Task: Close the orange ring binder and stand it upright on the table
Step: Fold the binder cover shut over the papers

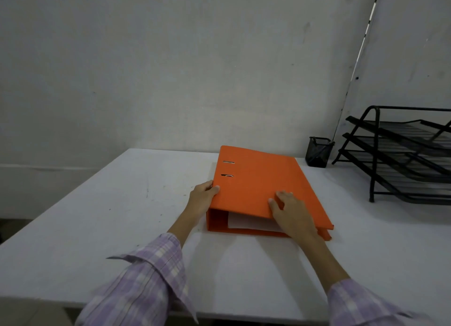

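The orange ring binder [256,184] lies flat on the white table [97,203], its top cover down and sloping from the spine side on the left. White paper shows inside at its near open end. My left hand [202,196] grips the binder's near left corner at the spine, thumb on the cover. My right hand [290,211] rests on the cover's near edge with fingers spread, gripping that edge.
A black mesh pen cup [319,152] stands behind the binder to the right. A black three-tier wire paper tray [402,155] fills the far right. The wall runs close behind the table's far edge.
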